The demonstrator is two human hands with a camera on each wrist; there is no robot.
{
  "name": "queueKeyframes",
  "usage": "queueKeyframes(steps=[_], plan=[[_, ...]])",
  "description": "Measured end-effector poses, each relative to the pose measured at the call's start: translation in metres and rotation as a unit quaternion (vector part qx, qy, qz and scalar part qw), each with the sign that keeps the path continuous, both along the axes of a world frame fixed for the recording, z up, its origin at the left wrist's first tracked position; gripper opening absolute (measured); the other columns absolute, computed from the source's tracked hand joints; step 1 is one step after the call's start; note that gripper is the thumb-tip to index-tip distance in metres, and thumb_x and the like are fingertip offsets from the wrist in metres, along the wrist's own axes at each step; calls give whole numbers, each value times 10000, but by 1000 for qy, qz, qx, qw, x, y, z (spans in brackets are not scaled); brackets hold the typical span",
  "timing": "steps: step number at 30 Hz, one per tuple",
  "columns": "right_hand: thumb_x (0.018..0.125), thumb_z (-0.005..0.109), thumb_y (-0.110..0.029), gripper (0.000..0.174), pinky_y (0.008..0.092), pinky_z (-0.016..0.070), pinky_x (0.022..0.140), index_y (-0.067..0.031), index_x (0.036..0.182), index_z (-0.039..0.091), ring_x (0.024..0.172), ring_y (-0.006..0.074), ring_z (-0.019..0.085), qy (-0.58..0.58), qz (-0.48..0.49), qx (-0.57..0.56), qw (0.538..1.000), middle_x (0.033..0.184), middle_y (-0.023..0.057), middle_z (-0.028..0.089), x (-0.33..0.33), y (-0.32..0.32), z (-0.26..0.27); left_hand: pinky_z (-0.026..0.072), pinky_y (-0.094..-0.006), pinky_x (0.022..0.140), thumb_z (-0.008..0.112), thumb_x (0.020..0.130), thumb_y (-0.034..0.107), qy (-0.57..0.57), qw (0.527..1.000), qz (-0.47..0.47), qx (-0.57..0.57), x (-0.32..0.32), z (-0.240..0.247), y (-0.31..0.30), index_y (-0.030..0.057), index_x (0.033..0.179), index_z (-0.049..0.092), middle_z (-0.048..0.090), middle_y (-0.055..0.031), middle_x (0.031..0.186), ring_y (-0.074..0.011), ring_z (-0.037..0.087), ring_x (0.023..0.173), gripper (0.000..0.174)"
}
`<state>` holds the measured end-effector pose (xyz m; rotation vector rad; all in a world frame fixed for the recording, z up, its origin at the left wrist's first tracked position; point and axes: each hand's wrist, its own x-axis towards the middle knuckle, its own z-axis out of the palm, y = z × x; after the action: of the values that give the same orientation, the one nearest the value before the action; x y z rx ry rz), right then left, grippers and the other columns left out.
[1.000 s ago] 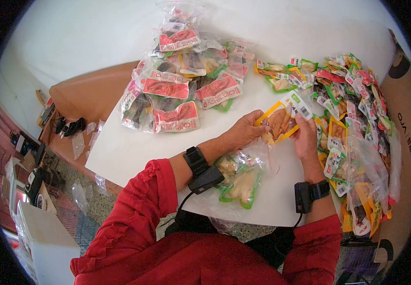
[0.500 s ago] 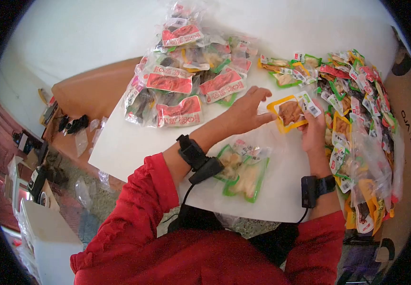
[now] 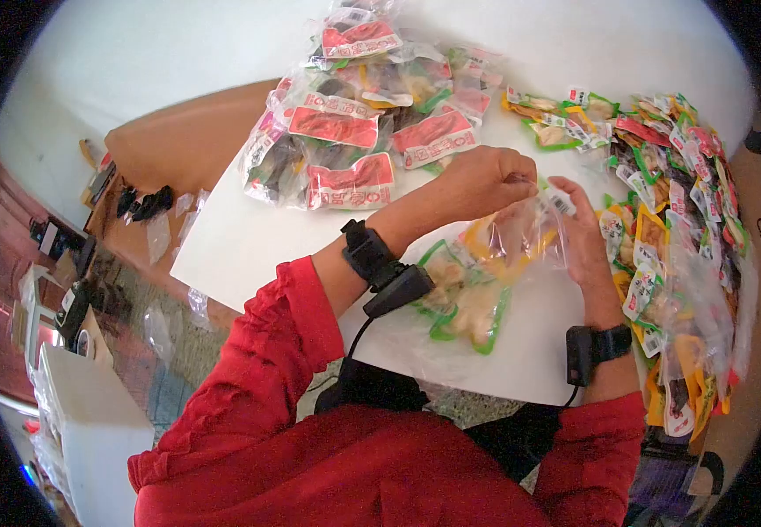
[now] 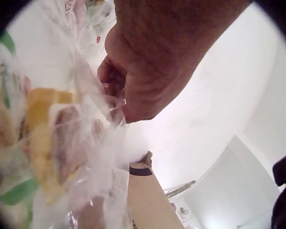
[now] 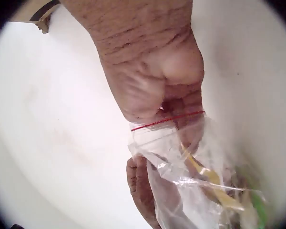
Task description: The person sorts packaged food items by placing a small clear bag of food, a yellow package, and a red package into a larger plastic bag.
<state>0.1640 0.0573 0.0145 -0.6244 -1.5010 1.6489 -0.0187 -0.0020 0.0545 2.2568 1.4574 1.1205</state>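
My left hand (image 3: 486,183) pinches the mouth of a clear zip bag (image 5: 167,167), which has a red line along its top. Inside that bag, the fingers of my right hand (image 3: 584,235) hold a yellow-edged food packet (image 4: 40,124), its barcode end by the fingertips in the head view. Crinkled plastic covers much of this packet. Two green-edged packets (image 3: 477,318) with pale food lie below my hands, close to the table edge, under clear plastic. In the right wrist view, my right fingers (image 5: 188,126) show through the bag below the red line.
Filled bags with red labels (image 3: 350,182) are heaped at the back left of the white table (image 3: 240,246). Loose food packets (image 3: 648,237) pile up along the right side, beside a cardboard box (image 3: 754,351). A brown seat (image 3: 170,132) stands left of the table.
My left hand let go of the yellow-edged packet and took hold of the bag's mouth. My right hand kept the packet, which is now inside the clear bag.
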Motion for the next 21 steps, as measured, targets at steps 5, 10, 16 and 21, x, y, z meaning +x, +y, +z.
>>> queueKeyframes(steps=[5, 10, 16, 21], plan=[[803, 505, -127, 246, 203, 440, 592, -85, 1045, 495, 719, 70, 521, -143, 137, 37, 979, 846, -12, 546, 9, -4, 4, 397, -260, 544, 571, 784, 139, -74, 997, 23, -20, 1, -6, 1, 23, 729, 536, 515, -51, 601, -94, 469, 572, 133], [800, 543, -180, 203, 199, 432, 600, -62, 964, 564, 709, 77, 531, -170, 224, 30, 959, 839, 13, 580, 14, 2, -3, 391, -258, 539, 568, 787, 144, -112, 993, 11, -35, 2, -18, 7, 20, 724, 532, 506, -47, 596, -88, 446, 568, 144], [788, 564, -249, 263, 210, 446, 596, -24, 920, 597, 691, 105, 547, -196, 331, -22, 923, 810, 41, 601, 19, -1, 0, 421, -322, 561, 574, 752, 207, -83, 995, 37, -36, 5, -26, 11, 46, 761, 571, 569, -114, 659, -225, 546, 594, 161], [784, 550, -270, 335, 231, 458, 617, 2, 980, 561, 686, 122, 561, -158, 266, -46, 950, 812, 53, 600, 18, -1, 6, 405, -307, 538, 556, 762, 172, -168, 984, 41, -46, 3, -45, 16, 42, 769, 561, 534, -99, 614, -184, 509, 563, 130]])
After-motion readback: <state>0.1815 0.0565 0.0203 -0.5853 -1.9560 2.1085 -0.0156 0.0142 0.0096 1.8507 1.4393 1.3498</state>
